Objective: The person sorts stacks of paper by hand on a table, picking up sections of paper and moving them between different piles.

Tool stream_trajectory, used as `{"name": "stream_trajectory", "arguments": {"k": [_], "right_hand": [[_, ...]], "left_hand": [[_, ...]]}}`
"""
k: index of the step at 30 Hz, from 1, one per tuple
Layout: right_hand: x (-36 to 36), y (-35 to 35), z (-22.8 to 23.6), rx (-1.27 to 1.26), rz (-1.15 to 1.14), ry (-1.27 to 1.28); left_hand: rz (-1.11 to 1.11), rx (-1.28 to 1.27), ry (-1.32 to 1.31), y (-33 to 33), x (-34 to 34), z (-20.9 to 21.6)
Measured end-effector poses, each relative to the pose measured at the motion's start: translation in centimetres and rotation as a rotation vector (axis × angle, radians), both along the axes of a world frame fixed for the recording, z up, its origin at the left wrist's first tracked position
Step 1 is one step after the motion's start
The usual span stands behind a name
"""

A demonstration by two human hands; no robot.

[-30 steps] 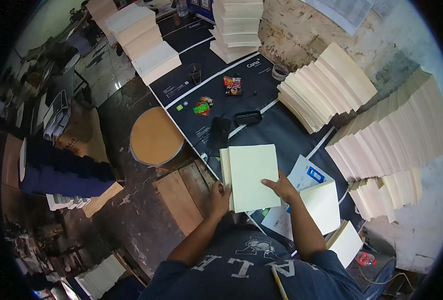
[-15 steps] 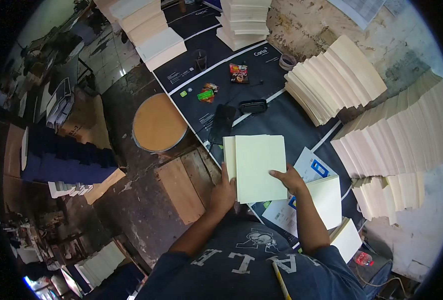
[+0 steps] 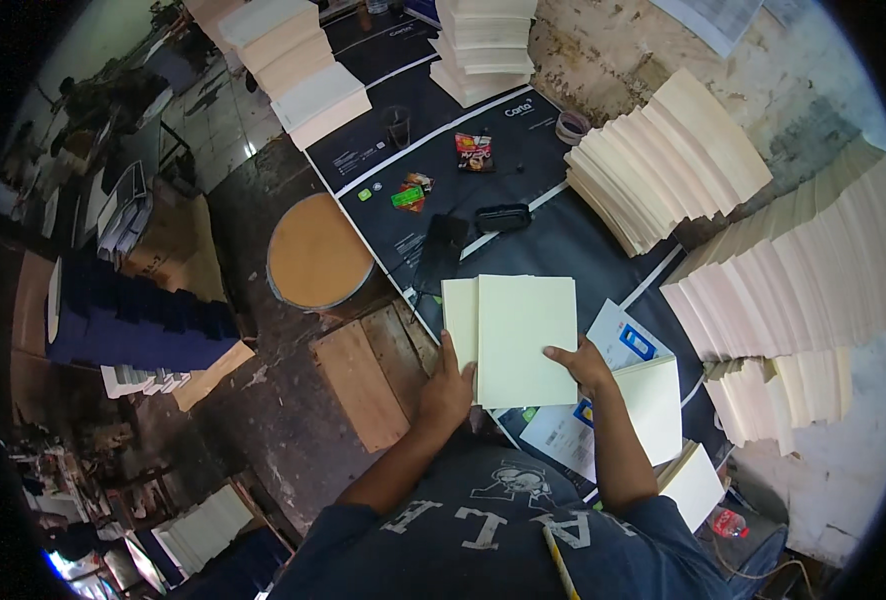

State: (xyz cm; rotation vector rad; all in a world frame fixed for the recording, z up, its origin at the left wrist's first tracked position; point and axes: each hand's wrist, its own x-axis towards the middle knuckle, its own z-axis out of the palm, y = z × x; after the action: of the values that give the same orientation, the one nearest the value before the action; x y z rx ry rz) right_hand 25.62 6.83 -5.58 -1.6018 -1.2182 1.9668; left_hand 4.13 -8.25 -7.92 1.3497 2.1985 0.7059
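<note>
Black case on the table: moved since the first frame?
No. The whole view shifted slightly, but the black case sits at the same spot along the white line on the tabletop.

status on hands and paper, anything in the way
Left hand at left edge, right hand gripping right side. Cream paper blocks overlapping. Black case beyond, apparently not blocking.

That black-topped table (image 3: 563, 245) is carrying paper stacks (image 3: 668, 160), a glass (image 3: 396, 130), a red packet (image 3: 474, 153) and a black case (image 3: 503, 218).
</note>
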Motion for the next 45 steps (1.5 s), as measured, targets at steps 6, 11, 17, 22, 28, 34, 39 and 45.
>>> {"name": "stream_trajectory", "arguments": {"k": [6, 11, 17, 22, 28, 34, 39, 45], "right_hand": [[-0.7, 0.2, -1.3, 0.061, 0.087, -0.084], [-1.0, 0.4, -0.4, 0.098, 0.169, -0.024], [-3.0, -0.5, 0.8, 0.031, 0.086, -0.125], [-2.7, -0.7, 1.5, 0.038, 0.042, -0.104], [-2.5, -0.3, 2.2, -0.023, 0.059, -0.116], [-0.7, 4.8, 1.8, 0.107, 0.314, -0.258], [2.6, 13.1, -0.4, 0.247, 0.506, -0.34], [2.0, 15.5, 2.9, 0.225, 0.557, -0.541]], "left_hand": [[0.031, -0.156, -0.066, 0.2, -0.3, -0.2], [0.044, -0.112, -0.117, -0.2, -0.9, -1.6], [0.089, 0.002, -0.221, -0.4, -0.8, -2.2], [0.177, 0.067, -0.225, 0.3, -0.6, -1.1], [0.223, -0.193, -0.989, 2.7, -3.0, 0.4], [0.264, -0.207, -1.136, 4.9, -0.3, 1.7], [0.226, -0.237, -1.06, 10.5, 2.9, 0.6], [-0.214, -0.342, -0.322, 14.6, 0.2, 1.2]]}}
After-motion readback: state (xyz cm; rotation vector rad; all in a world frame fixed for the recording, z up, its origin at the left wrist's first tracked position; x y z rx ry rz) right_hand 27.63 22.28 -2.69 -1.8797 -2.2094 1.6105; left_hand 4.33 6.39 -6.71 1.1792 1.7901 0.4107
